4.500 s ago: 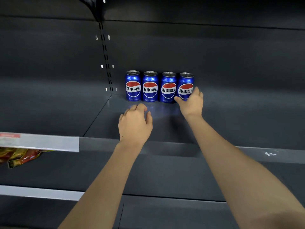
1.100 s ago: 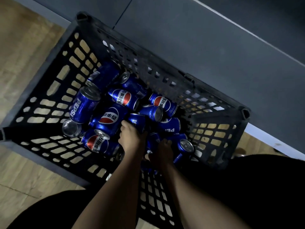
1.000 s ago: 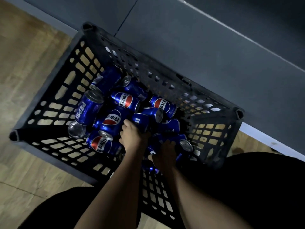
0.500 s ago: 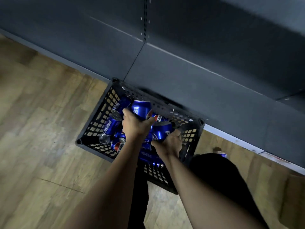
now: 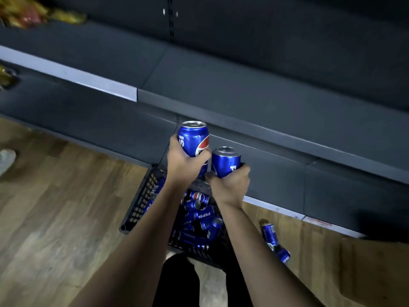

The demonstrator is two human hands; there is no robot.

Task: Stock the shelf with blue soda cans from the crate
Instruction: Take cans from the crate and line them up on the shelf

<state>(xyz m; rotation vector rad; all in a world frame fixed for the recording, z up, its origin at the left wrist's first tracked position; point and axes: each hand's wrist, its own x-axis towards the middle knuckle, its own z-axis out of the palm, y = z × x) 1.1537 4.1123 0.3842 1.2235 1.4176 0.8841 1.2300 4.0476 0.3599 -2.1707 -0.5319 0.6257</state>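
In the head view, the left hand (image 5: 184, 161) is wrapped around an upright blue can (image 5: 194, 138), and the right hand (image 5: 230, 185) is wrapped around a second blue can (image 5: 225, 161) just to its right; both cans are held in the air above the crate (image 5: 141, 202), in front of the dark shelf (image 5: 221, 89). I judge this to be the carrying step: two cans are out of the crate and not yet on the shelf. The shelf boards in view carry no cans, while the crate, on the wooden floor (image 5: 55, 207) near the person's legs, holds many more lying jumbled, so much stocking seems left. Two loose cans (image 5: 274, 242) lie on the floor right of the crate. The left can shows the red, white and blue Pepsi emblem with the letters "SI"; a can in the crate reads "PEPSI". At far left, yellow packets (image 5: 26, 14) are too blurred to read.
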